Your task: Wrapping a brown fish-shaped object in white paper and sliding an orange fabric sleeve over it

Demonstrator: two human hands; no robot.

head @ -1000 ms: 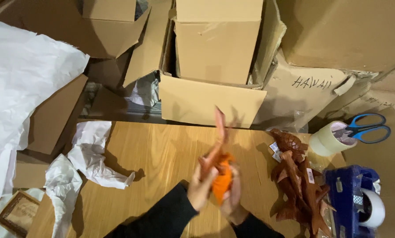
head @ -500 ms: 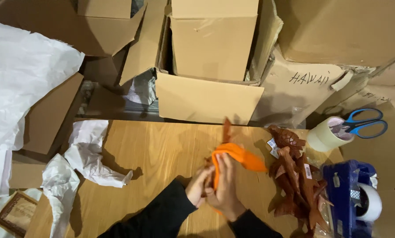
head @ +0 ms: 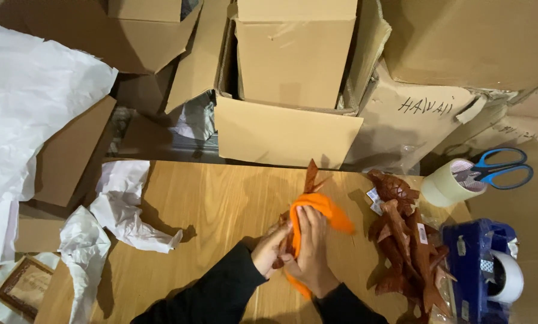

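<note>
Cardboard boxes (head: pixel 293 57) crowd the top of the frame, with a wooden table (head: pixel 209 204) filling the lower half. At lower centre I see my left hand (head: pixel 270 249) closed around the underside of a brown wooden carving (head: pixel 310 177), whose pointed tip sticks up above an orange cloth (head: pixel 320 207). My right hand (head: pixel 311 249) lies flat over that cloth, fingers pressed against it and curled round the carving, so both hands grip the same bundle just above the table. To the right lies a pile of similar carvings (head: pixel 404 240) (tagged, and partly overlapping). Farther right sit a roll of tape (head: pixel 443 189) with blue-handled scissors (head: pixel 500 168) resting on it, and a blue tape dispenser (head: pixel 479 264). Crumpled white paper (head: pixel 122 207) lies at the table's left side.
</note>
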